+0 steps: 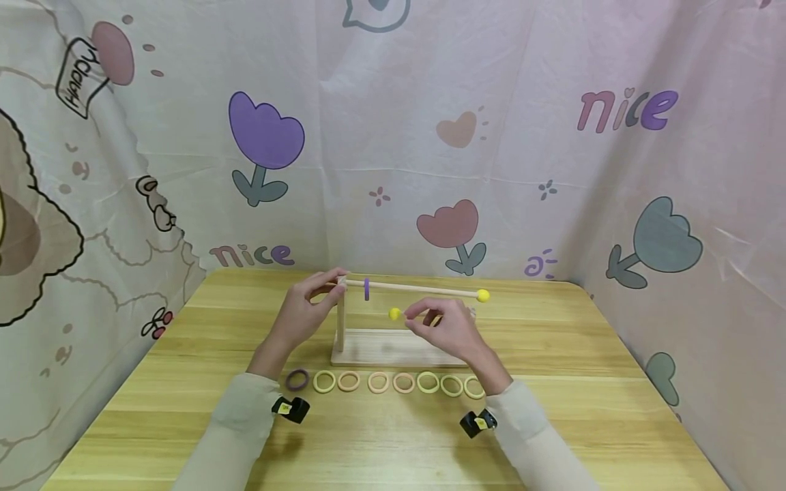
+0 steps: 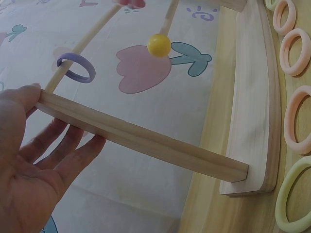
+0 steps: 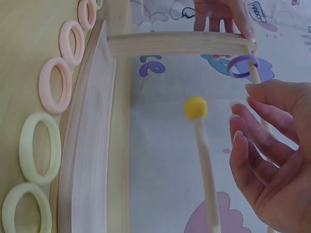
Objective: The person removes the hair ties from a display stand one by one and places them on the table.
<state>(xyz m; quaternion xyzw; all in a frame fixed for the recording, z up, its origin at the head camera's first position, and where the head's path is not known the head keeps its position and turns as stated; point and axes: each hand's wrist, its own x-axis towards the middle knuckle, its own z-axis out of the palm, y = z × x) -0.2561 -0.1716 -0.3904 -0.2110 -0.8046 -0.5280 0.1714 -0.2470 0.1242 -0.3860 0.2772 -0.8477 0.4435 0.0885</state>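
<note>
My left hand (image 1: 306, 305) grips the top of an upright wooden post (image 2: 146, 138), thumb at its end and fingers along its side. The post rises from the left end of a wooden base (image 1: 393, 351). An upper rod (image 1: 424, 290) runs right from the post's top to a yellow ball (image 1: 483, 296). A purple ring (image 1: 367, 289) hangs on this rod near the post. Below it, a lower rod (image 3: 208, 170) ends in another yellow ball (image 3: 196, 108). Fingers loosely bent, my right hand (image 1: 447, 329) hovers beside the rods with nothing in its grasp.
In front of the base, several rings lie in a row on the wooden table (image 1: 381, 436): a dark purple ring (image 1: 297, 380) at the left, then yellowish rings (image 1: 428, 382) and peach rings (image 1: 379, 382). A printed cloth (image 1: 393, 136) hangs behind the table.
</note>
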